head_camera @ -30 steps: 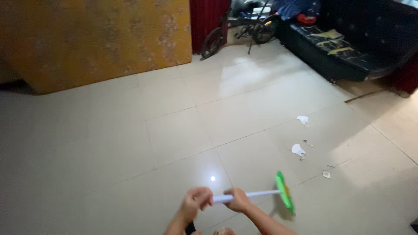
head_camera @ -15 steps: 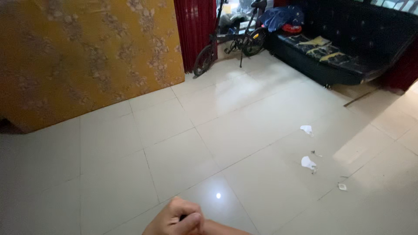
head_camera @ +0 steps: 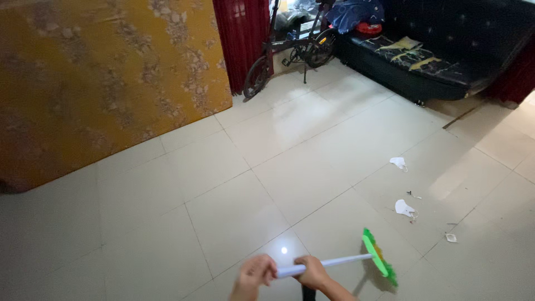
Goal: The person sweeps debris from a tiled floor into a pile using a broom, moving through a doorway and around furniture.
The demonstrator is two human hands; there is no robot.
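1. A person looks down at a pale tiled floor [head_camera: 234, 184] and holds a broom in both bare hands, low in the view.
2. The left hand [head_camera: 255, 274] is curled shut around the near end of the broom's white handle [head_camera: 329, 263]. The right hand [head_camera: 312, 272] is closed around the handle just beside it, further along the shaft. Gripping with two hands close together probably gives leverage and steadies the long stick.
3. The handle runs out to the right, ending in a green broom head [head_camera: 379, 261] that appears to rest on the floor, tilted, with its shadow just below it. Held this low and slanted, the bristles seem able to meet the tiles.
4. Small white scraps of paper [head_camera: 403, 208] lie on the floor beyond the broom head, near it but apart; another scrap [head_camera: 398, 163] sits further off, and a tiny bit of litter [head_camera: 451, 237] lies to the right.
5. A bright spot of light reflects off the tile just above the hands.
6. At the far side, a yellow patterned wall [head_camera: 106, 83] stands at left, a red curtain [head_camera: 241, 39] beside it, a bicycle [head_camera: 290, 53] is parked upright, and a dark sofa [head_camera: 440, 50] sits at right.
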